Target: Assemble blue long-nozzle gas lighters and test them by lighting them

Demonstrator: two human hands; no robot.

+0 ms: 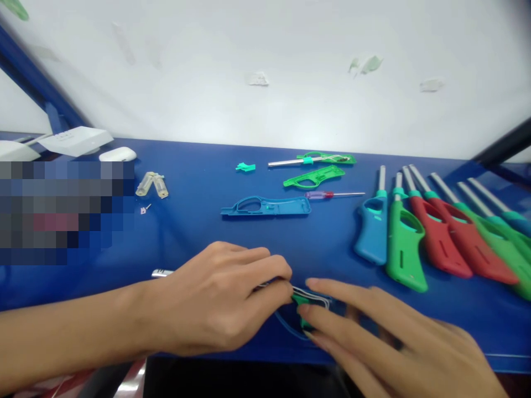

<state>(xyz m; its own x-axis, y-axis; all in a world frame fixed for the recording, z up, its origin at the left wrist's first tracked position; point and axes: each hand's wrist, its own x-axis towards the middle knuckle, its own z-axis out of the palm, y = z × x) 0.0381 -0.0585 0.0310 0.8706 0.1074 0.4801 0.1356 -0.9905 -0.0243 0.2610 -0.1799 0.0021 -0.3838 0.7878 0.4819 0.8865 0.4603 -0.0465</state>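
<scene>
Near the front edge of the table, an opened blue lighter half (290,327) lies under both my hands, mostly hidden. White wires (317,296) and a green trigger (302,314) show inside it. My left hand (228,298) is closed, its thumb and index finger pinching at the wires' left end. The tip of a metal tube (161,273) sticks out left of that hand. My right hand (385,337) comes from the right, its fingertips gripping the green trigger and its index finger stretched along the wires. Its lower fingers are partly hidden and slightly blurred.
Beyond my hands lie another blue casing half (286,208), a screwdriver (327,195), an opened green lighter (315,177) and a loose green trigger (245,167). Several assembled lighters (406,249) line the right. Two clear fuel tanks (145,184) and a white case (118,154) are left.
</scene>
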